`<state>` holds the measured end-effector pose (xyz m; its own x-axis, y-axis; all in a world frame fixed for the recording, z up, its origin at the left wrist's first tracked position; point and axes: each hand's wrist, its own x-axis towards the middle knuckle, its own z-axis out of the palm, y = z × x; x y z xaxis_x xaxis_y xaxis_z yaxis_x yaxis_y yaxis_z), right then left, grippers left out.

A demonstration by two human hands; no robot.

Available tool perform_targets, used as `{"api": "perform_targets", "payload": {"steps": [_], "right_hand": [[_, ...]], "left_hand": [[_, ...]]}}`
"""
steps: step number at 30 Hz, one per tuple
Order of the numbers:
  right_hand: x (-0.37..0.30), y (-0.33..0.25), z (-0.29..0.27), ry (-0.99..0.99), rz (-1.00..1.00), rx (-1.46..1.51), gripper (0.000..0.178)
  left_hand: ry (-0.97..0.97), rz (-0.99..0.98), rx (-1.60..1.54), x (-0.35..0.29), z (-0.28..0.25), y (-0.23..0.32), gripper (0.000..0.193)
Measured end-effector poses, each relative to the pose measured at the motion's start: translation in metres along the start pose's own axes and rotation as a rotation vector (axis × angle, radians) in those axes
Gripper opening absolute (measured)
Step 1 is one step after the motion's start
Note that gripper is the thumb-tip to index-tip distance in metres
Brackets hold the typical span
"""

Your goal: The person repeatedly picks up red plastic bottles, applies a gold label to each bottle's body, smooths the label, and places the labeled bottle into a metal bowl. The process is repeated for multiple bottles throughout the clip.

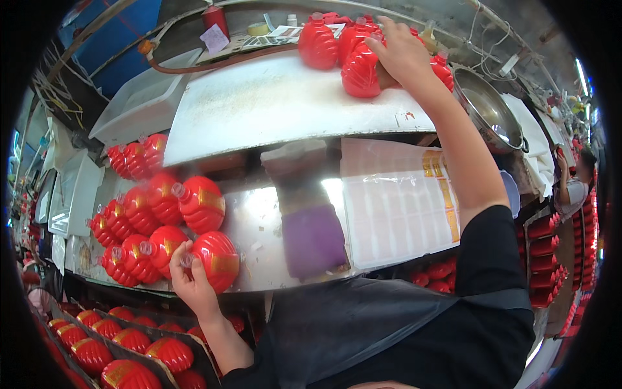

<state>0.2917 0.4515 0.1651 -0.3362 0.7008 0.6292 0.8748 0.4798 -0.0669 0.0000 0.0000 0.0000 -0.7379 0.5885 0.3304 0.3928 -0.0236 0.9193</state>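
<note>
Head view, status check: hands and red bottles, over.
Left hand grips neck of labelled red bottle on lower metal shelf. Right hand on bare ribbed bottle, upper white table. Nothing obstructing.

Upper tabletop [272, 104], white w/ worn edge, is carrying a cluster of red ribbed bottles [337, 48] at far right; approx. four visible. Lower metal tabletop [265, 227] is bearing more red bottles [162, 220] lying on their sides at left, a purple block [314, 240] at ctr, and a clear plastic tray [395, 207] at right.
</note>
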Motion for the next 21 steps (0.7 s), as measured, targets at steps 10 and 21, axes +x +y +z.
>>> {"api": "perform_targets", "payload": {"steps": [10,21], "right_hand": [[0.040,0.043,-0.009,-0.564,0.010,-0.066,0.045],[-0.095,0.230,-0.178,-0.098,0.859,0.718,0.021]], "left_hand": [[0.200,0.294,0.232,0.003,0.019,0.029,0.026],[-0.109,0.558,0.153,0.003,0.062,0.056,0.021]]}}
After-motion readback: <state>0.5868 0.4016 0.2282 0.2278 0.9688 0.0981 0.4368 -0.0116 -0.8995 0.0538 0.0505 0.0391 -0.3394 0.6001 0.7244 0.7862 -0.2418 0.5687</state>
